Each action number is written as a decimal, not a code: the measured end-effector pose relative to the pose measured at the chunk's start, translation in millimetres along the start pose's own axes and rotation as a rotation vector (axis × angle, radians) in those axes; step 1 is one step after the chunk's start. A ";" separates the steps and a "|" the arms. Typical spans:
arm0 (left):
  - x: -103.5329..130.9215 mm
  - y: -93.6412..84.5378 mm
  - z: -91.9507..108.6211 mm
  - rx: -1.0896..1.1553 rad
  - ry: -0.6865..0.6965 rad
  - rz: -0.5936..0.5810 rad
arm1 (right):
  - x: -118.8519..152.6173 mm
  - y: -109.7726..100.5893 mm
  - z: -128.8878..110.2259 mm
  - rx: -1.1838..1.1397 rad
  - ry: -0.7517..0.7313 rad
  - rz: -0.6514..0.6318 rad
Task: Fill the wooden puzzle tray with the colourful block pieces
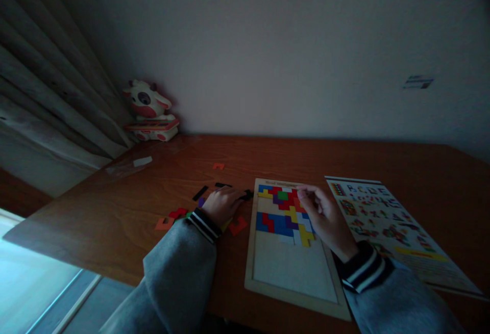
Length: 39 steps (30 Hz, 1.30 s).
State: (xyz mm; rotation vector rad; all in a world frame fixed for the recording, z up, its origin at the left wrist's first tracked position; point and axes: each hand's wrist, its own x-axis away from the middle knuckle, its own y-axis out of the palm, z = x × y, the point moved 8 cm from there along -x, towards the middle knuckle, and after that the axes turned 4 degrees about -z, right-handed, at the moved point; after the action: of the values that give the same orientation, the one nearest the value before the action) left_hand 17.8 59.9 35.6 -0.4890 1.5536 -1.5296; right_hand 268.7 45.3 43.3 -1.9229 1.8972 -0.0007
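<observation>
On the brown tabletop (pixel 268 155), guard the puzzle tray (pixel 291 267) against skidding: possible from a bump by the right hand (pixel 327 216), and likely to jar the set pieces (pixel 283 224). Over the tray's upper right edge, right thumb and fingertips close together; cannot tell if pinching anything. Left hand (pixel 222 204): left of the tray, fingers bent, with risk of sweeping aside the orange piece (pixel 238 225) between cuff (pixel 204 226) and tray; tips at a black piece (pixel 248 195) beside the rim, cannot tell pinch from contact.
</observation>
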 end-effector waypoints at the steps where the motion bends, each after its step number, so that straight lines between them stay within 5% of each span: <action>1: 0.0 -0.1 -0.3 -0.001 -0.001 0.002 | -0.1 0.2 0.0 0.001 0.000 -0.001; 15: 1.1 -7.1 4.5 -0.088 0.043 0.056 | -0.1 0.2 2.3 -0.006 0.025 -0.011; 22: -2.7 -21.7 32.5 0.070 0.199 0.179 | 0.0 0.7 -0.6 -0.010 0.021 -0.015; 28: -15.4 -9.5 61.0 0.193 0.347 0.089 | 0.2 0.4 -3.2 0.009 0.031 -0.011; 39: -24.3 -2.0 52.3 0.160 0.273 0.065 | -0.1 1.8 -4.5 0.030 0.026 -0.030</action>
State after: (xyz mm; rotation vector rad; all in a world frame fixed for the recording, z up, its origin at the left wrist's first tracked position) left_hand 71.6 47.5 52.2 -0.1413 1.6165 -1.7072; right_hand 265.6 44.1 46.9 -1.9404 1.8748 -0.0631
